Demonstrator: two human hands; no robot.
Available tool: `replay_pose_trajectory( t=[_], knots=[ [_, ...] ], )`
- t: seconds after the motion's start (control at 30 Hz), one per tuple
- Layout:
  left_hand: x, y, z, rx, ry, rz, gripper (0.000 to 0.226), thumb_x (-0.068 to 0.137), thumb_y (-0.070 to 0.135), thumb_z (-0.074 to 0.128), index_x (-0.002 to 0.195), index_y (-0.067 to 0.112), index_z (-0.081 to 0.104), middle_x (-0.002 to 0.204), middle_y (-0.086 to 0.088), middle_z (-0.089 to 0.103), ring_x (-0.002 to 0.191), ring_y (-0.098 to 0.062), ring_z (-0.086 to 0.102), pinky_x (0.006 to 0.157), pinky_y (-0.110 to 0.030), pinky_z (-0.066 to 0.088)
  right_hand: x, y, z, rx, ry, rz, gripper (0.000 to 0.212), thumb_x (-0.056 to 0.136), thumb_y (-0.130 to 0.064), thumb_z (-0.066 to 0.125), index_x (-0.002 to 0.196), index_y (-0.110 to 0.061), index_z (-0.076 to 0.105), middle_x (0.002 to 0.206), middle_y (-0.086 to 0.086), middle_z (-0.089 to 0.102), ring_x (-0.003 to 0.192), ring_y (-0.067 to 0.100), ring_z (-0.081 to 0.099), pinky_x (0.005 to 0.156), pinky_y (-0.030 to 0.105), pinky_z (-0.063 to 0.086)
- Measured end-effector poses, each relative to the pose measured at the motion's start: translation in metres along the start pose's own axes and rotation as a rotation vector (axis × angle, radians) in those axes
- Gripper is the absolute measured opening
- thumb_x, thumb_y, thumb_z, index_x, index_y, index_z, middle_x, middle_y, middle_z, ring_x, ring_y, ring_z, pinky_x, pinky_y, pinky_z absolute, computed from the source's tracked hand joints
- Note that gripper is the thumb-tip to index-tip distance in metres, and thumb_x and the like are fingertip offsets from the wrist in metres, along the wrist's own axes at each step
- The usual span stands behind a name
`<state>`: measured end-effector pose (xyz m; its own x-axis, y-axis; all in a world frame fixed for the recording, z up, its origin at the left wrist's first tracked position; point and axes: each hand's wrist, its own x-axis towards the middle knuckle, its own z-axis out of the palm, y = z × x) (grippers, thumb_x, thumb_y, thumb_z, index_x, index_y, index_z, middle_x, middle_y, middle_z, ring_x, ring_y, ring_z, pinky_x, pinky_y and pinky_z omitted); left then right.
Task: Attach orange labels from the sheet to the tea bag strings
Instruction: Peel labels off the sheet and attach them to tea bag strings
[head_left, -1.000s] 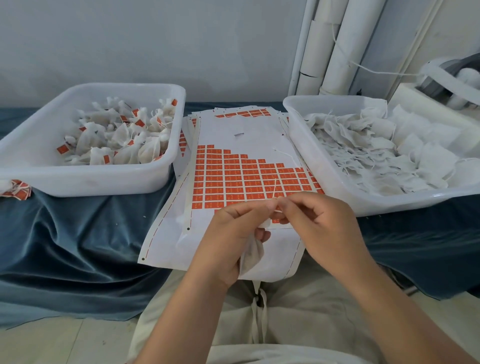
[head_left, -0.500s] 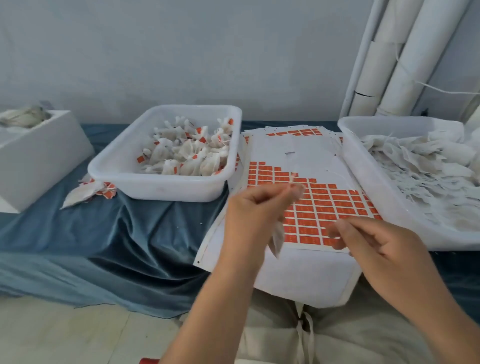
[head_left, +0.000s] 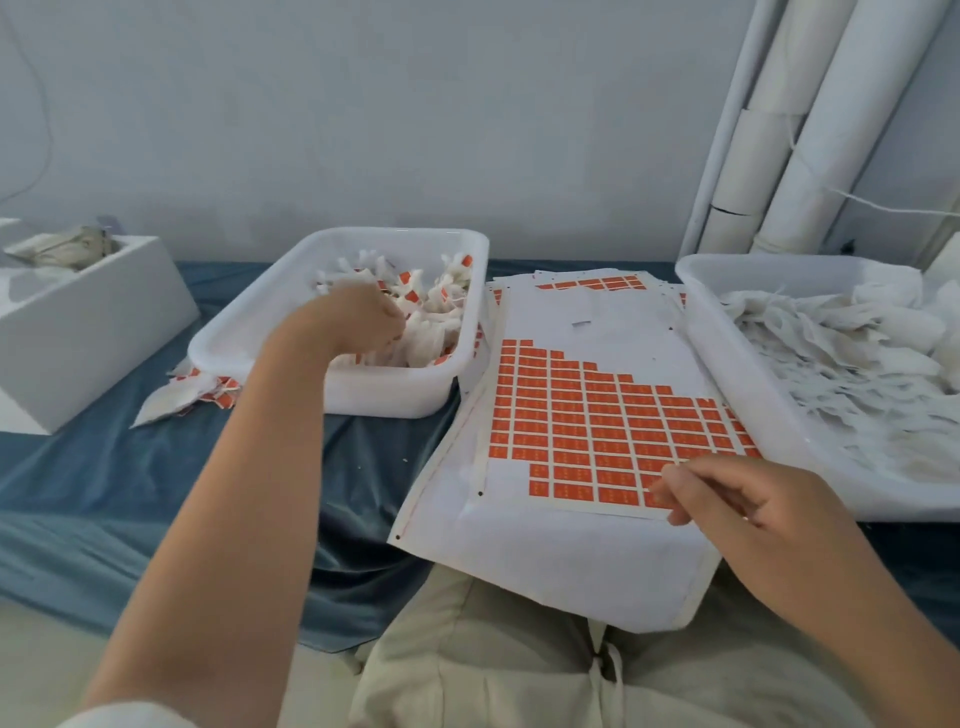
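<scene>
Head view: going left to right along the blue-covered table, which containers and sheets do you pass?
white box → tub of labelled tea bags → orange label sheet → tub of plain tea bags

One head-worn camera looks forward and down, close above the table.

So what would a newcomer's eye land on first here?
The orange labels on the white sheet in the middle stand out most; the sheet's far part is already bare. Next come the left tub, where the left hand reaches among tagged tea bags, and the right tub, heaped with plain bags. The right hand touches the sheet's near edge.
</scene>
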<state>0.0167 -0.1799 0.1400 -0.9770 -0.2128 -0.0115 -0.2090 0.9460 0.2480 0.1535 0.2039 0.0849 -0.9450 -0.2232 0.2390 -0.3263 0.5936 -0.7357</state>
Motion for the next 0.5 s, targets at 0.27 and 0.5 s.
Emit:
replay_pose_trajectory(
  t=[0.27, 0.5],
  knots=[
    [-0.038, 0.031, 0.034, -0.423, 0.449, 0.090, 0.022, 0.101, 0.038, 0.055, 0.109, 0.033, 0.075, 0.096, 0.017, 0.073, 0.087, -0.008, 0.064, 0.076, -0.030, 0.044, 0.016, 0.019, -0.065, 0.039, 0.361, 0.075, 0.021, 0.097, -0.051, 0.064, 0.088, -0.040, 0.079, 0.082, -0.021, 0.077, 0.077, -0.005, 0.071, 0.066, 0.020, 0.050],
    [-0.128, 0.118, 0.069, -0.874, 0.219, 0.303, 0.026, 0.091, 0.061, 0.056, 0.087, 0.040, 0.072, 0.081, 0.027, 0.073, 0.072, 0.002, 0.072, 0.055, -0.014, 0.055, 0.086, 0.082, -0.135, -0.529, 0.037, 0.400, 0.025, 0.095, -0.043, 0.075, 0.118, -0.033, 0.072, 0.116, -0.009, 0.073, 0.103, 0.015, 0.066, 0.086, 0.036, 0.049]
  ],
)
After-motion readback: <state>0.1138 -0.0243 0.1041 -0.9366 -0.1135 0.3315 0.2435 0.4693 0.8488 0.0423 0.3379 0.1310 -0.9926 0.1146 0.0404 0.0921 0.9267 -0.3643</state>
